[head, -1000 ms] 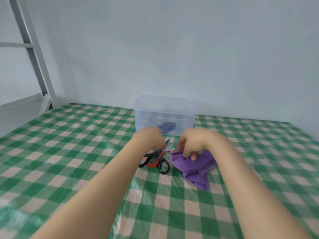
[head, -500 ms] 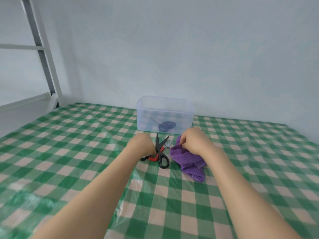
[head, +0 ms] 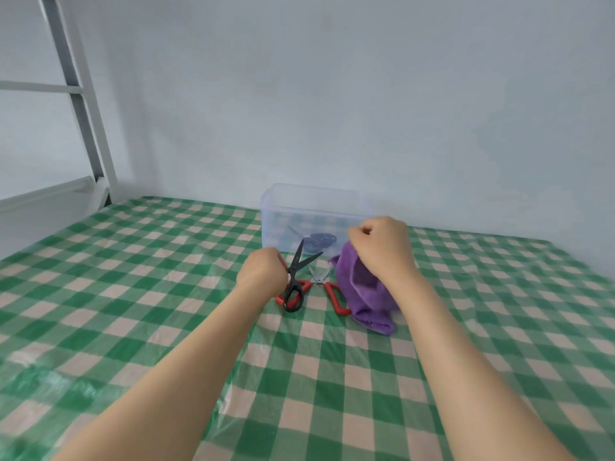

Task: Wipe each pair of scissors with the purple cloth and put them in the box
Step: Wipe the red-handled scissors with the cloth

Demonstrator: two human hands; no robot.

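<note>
Black scissors (head: 297, 277) gripped at the handles by the closed left hand (head: 263, 272), blades parted and pointing up and away from the fingers, tips just short of the box (head: 314, 216). Purple cloth (head: 362, 291) pinched in the closed right hand (head: 382, 249), hanging down from the fingers onto the tablecloth (head: 133, 294). Red-handled snips (head: 327, 287) flat between the two hands, one loop touching the cloth's left edge. Clear box just beyond both sets of fingers, open-topped, blue scissors (head: 316, 241) lying inside. Wall (head: 332, 94) right behind the box. Open checked tablecloth left, right and nearer than the hands. Metal frame (head: 78, 94) well off to the far left.
</note>
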